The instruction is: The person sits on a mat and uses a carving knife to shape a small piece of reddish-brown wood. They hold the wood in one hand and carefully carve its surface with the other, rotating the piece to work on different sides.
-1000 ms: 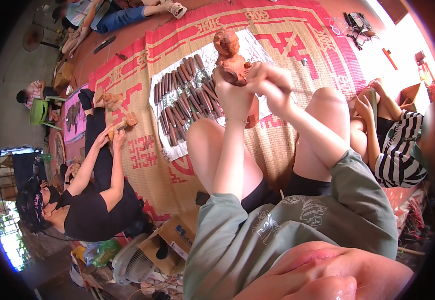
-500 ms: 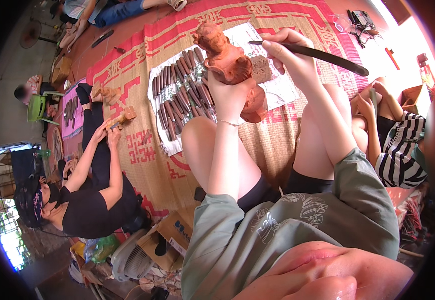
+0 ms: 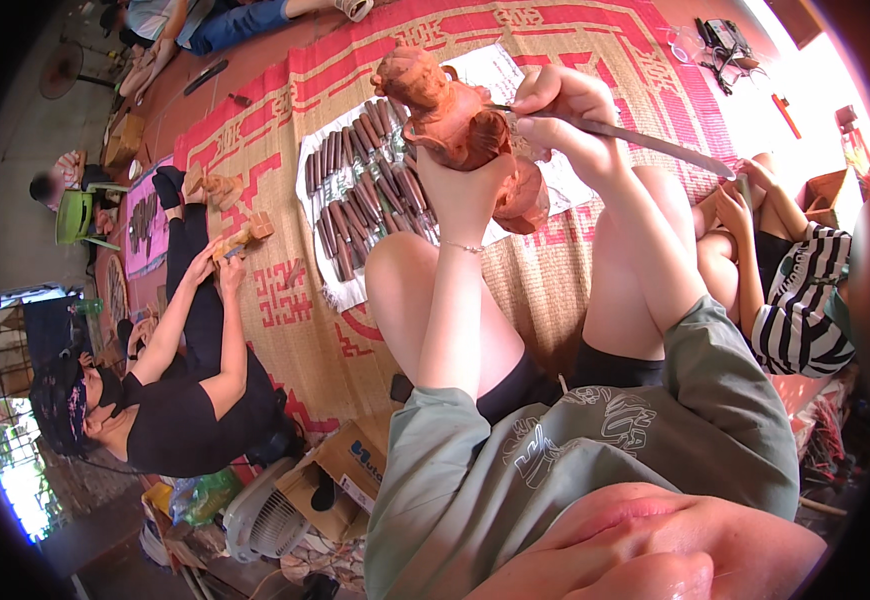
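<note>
Held up over the mat is a reddish-brown carved wooden figurine point(image 3: 460, 130). My left hand point(image 3: 461, 195) is closed around its middle, with the figure's head leaning to the far left and its base showing on the right. A long, thin, slightly bowed file point(image 3: 655, 146) is pinched near one end in my right hand point(image 3: 577, 112). Its narrow tip reaches the figurine's right side and looks to be touching the wood; its other end points right. Beneath lie several wooden-handled carving tools point(image 3: 380, 188) in rows on a white cloth point(image 3: 353, 293).
A red-patterned woven mat point(image 3: 345, 375) covers the floor. On the left, a person in black point(image 3: 185, 420) works a pale wooden piece point(image 3: 245, 236). Another person in stripes point(image 3: 805, 290) sits close on my right. A fan point(image 3: 270, 515) and cardboard box point(image 3: 340, 480) stand at lower left.
The figurine has shifted slightly left and tilted in my left hand. My right hand has moved a little, turning the file so its lighter flat face shows, its tip now at the figurine.
</note>
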Tool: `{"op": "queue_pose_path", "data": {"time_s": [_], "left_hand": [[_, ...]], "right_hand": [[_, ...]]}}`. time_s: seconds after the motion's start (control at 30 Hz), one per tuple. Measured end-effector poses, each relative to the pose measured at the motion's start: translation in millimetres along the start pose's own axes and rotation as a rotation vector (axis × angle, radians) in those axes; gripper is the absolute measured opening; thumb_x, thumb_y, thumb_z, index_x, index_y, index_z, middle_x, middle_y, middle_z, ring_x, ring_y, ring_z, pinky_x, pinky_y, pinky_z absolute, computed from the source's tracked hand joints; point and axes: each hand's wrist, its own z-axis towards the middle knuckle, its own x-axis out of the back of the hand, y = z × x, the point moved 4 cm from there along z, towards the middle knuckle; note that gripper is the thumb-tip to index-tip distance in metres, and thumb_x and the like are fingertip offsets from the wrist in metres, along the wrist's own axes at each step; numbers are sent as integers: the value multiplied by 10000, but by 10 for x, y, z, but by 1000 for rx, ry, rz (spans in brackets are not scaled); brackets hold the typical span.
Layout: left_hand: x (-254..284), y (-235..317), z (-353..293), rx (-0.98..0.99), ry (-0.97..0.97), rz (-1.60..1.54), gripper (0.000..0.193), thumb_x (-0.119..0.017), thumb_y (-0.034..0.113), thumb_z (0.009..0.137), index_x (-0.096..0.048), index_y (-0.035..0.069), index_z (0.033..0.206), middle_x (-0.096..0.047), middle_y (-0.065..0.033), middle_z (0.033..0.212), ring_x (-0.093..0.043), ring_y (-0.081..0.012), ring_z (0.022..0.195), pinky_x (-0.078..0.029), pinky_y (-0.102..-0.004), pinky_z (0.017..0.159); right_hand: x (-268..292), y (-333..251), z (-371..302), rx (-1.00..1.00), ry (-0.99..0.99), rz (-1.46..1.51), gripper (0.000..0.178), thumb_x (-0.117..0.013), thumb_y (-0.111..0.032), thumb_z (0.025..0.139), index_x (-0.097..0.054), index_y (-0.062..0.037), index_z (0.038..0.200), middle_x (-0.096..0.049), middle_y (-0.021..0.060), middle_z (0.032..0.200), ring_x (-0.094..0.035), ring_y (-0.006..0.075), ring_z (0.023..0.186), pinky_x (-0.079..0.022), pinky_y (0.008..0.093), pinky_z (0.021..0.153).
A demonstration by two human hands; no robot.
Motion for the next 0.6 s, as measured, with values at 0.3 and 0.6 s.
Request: {"op": "queue_pose_path", "data": {"time_s": [0.3,0.6], "left_hand": [[-7,35,-43,-5,4,23,531,-717,-85,572,-512,-13,1057,-588,-66,965,-599,-147,863,-509,-274,763],[-36,161,-21,-49,-13,153,509,-710,27,574,-501,0,1038,-578,-62,972,-572,-135,880,-466,-276,793]], "right_hand": [[-119,64,14,17,-30,-218,117,-590,-70,748,-514,15,772,-563,43,770,-529,79,729,-424,234,651],[-140,64,0,-17,-63,-287,112,-574,2,718,-464,6,705,-484,71,759,-443,101,652,-375,230,585]]}}
